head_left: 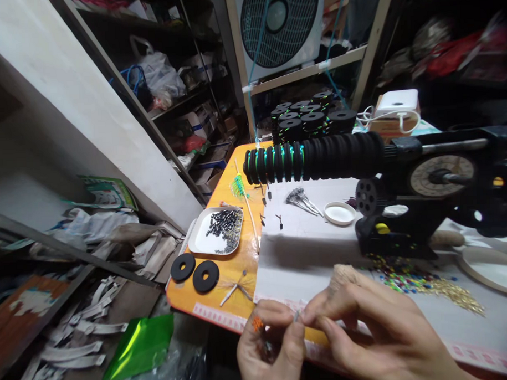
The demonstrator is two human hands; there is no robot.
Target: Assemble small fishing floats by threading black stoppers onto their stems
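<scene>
Both hands meet at the counter's [239, 257] near edge: the left hand [269, 347] and right hand [366, 324] pinch a tiny part [297, 316] between fingertips. Beyond lie two foam discs [194, 272], a tray [215, 233] of black tubes, then the winding machine [404, 207].

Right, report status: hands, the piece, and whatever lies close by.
Both hands at table edge, left hand and right hand pinching a tiny piece between fingertips. Beads just beyond the right hand, two black discs left.
</scene>
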